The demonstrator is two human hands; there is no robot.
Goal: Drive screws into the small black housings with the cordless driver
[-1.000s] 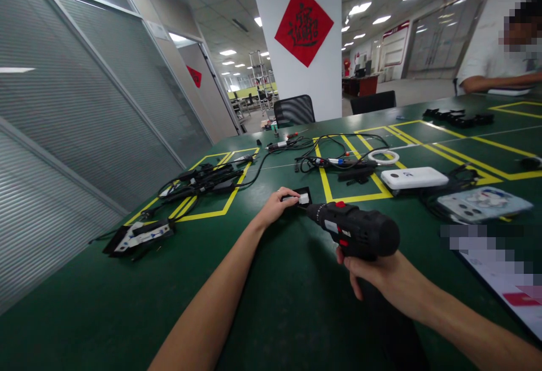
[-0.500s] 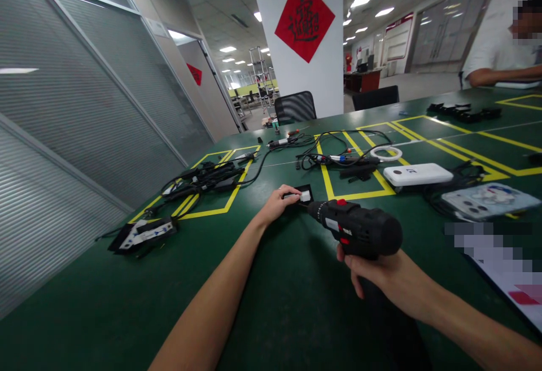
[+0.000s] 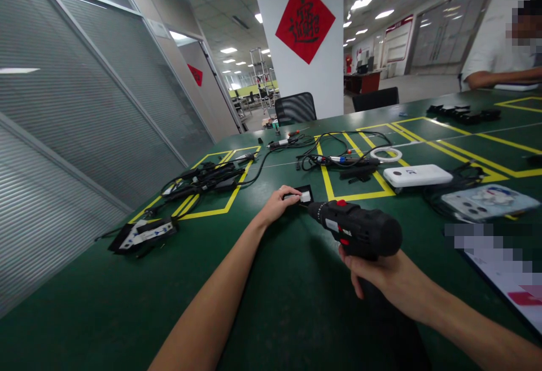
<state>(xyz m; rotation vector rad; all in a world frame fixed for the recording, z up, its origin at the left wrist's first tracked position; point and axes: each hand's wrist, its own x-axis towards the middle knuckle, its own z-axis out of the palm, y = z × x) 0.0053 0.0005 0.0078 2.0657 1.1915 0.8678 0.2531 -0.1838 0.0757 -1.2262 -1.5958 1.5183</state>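
Closest in, the right hand [image 3: 372, 272] has its fingers wrapped around the grip of a black power drill [image 3: 359, 227], held above the green table [image 3: 169, 309] with its nose aimed forward and left. Just ahead of that nose, at the middle of the table, lies a small black part [image 3: 305, 188] with a white block [image 3: 305, 196] on it; whether the thin bit touches the part, I cannot tell. The left hand [image 3: 275, 205] is right there, fingertips on the black part beside the block, though pinching or merely pressing is too small to call.

Over to the right, a sheet [image 3: 491, 266] lies partly blurred out, then a phone [image 3: 491, 200] in a patterned case and, just beyond, a white box-shaped device [image 3: 417, 175]. On the left, a black-and-white piece [image 3: 146, 235] sits in front of a tangle of black cables [image 3: 203, 180] across yellow tape lines. Farther out, a white ring [image 3: 386, 155] rests beside more cabling, with black parts [image 3: 461, 114] at far right. Beyond the table edge stands a mesh chair [image 3: 295, 107], a co-worker [image 3: 486, 63] sits at right with a forearm on the table, and a red diamond poster [image 3: 305, 21] hangs on the pillar.
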